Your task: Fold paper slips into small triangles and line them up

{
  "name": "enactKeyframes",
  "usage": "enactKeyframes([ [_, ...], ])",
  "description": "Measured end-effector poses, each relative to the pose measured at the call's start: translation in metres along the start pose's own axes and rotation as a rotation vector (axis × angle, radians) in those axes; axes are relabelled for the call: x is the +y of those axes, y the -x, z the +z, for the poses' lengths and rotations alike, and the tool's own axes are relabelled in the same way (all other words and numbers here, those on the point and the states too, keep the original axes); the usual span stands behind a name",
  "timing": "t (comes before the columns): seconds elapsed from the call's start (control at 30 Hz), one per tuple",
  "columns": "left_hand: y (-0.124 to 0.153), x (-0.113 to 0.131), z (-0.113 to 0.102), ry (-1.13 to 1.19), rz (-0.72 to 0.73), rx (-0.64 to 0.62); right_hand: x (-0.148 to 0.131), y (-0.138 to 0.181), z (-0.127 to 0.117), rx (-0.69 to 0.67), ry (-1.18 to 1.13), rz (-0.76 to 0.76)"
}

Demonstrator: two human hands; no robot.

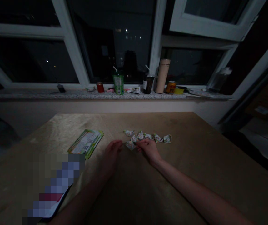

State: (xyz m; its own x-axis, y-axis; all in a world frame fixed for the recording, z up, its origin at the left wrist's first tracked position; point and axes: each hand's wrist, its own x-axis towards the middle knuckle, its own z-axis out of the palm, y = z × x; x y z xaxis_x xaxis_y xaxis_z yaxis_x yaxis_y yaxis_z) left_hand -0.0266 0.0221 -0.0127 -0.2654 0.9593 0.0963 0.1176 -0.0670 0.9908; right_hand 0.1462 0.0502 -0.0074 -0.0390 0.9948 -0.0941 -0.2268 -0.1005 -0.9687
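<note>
A small candy in a printed, twisted-looking wrapper (130,145) is between my two hands, just above or on the table. My left hand (112,153) is closed, its fingertips pinching the wrapper's left end. From the other side, my right hand (150,150) pinches the right end with thumb and fingers. Just beyond lie several more wrapped candies, one candy (129,133) at the left and another candy (167,138) at the far right of a loose row. Dim light hides the finer print.
A flat green-and-white package (87,143) lies left of my hands, with a pixelated phone-like device (56,190) nearer me. On the windowsill (77,95) stand a green can (118,83), a dark cup with a straw (148,84), a tall flask (162,76) and an orange can (171,87).
</note>
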Motion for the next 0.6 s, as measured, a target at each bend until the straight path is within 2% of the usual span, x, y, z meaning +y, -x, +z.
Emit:
enactKeyframes([
  [0.2, -0.015, 0.006, -0.013, -0.092, 0.068, -0.090, 0.001, -0.014, 0.011, -0.005, 0.023, -0.041],
  [0.6, -0.021, 0.005, -0.013, -0.195, 0.124, -0.057, 0.009, -0.051, 0.026, 0.052, 0.337, -0.262],
])
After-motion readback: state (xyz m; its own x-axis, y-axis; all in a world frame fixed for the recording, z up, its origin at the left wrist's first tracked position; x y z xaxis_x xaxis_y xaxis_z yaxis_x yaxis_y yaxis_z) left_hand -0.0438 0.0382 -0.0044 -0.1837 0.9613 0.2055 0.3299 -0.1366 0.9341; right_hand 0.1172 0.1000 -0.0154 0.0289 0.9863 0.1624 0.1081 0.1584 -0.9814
